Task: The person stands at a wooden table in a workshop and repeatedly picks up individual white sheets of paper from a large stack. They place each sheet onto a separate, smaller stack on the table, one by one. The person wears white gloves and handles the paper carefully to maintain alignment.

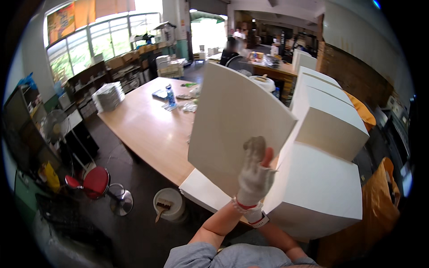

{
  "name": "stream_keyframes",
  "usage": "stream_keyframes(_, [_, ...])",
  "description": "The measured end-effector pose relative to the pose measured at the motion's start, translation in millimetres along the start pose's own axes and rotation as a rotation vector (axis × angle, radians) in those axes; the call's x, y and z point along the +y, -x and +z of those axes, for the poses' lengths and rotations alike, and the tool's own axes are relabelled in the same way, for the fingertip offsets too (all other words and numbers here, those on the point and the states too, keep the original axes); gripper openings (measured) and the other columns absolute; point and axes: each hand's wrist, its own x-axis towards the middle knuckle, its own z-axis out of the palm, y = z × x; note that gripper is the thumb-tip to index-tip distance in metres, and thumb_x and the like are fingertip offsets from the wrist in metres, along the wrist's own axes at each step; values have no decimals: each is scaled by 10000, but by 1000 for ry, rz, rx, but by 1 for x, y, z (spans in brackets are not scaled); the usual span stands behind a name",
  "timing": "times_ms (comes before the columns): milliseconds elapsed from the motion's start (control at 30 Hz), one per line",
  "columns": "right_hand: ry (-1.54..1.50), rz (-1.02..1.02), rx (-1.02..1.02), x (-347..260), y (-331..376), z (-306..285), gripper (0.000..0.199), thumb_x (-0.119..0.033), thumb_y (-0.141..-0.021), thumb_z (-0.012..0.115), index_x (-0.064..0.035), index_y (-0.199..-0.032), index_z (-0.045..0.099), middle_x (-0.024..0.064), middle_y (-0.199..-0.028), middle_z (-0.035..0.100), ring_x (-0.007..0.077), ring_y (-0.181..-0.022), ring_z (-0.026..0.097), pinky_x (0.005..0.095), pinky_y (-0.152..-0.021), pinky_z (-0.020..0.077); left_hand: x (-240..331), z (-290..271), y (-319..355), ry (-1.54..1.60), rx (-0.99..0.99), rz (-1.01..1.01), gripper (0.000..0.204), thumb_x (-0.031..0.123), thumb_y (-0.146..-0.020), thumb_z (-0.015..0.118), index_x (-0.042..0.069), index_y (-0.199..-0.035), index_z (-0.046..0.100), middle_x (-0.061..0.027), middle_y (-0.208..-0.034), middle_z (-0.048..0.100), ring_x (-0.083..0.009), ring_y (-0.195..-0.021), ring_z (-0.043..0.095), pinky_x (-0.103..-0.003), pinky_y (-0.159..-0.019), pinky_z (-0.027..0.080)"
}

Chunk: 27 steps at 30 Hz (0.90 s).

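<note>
A large white sheet (232, 120) stands raised and tilted over the table in front of me. My left hand (255, 181), in a whitish glove, is up against its near face with the fingers stretched; one red fingertip shows. My right hand (254, 215) is mostly hidden behind the left wrist; only some glove and a watch on the wrist show, so its fingers cannot be seen. Under the raised sheet lies a low pile of white sheets (203, 190). Close by on the right is a tall white stack (319, 178), with another stack (333, 118) beyond it.
The wooden table (147, 116) carries a bottle (170, 96) and a bundled pile (108, 96) at its far left. A bucket with a brush (163, 205) across it stands on the floor, left of me, near a red stool (96, 182). A person (230, 51) is farther back.
</note>
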Motion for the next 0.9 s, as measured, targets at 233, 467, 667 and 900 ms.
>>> stream_keyframes(233, [512,29,284,6,-23,43,482,-123,-973,662,-12,-1402,476,151,-1301,617,236,-1169,615,341,-925,536,-123,-24,130,224,-526,-457,639,-45,-869,666,74,-1473,493,-191,-1459,540,-358,-1338,544,-438,-1061,503])
stream_keyframes(467, [1500,144,380,-2,7,60,742,-461,-857,777,-13,-1370,481,303,-1285,590,460,-1149,614,514,-978,488,-218,-236,205,-153,-632,-1129,434,-57,-899,598,20,-1327,596,-134,-1252,685,-225,-1101,677,-324,-892,562])
stream_keyframes(667, [2057,112,-33,-10,39,98,792,-552,-778,822,-71,-1337,535,286,-1267,518,468,-1043,625,505,-856,554,-237,-282,208,21,-855,-1316,454,-93,-924,593,16,-1365,617,-123,-1217,717,-139,-1040,698,-263,-901,555])
stream_keyframes(900, [2206,-9,-107,3,36,88,652,-429,-799,820,-97,-1304,576,213,-1161,528,384,-957,638,465,-760,567,-263,-280,208,66,-784,-999,179,51,-979,640,37,-1106,765,-55,-848,738,-124,-705,649,-278,-612,501])
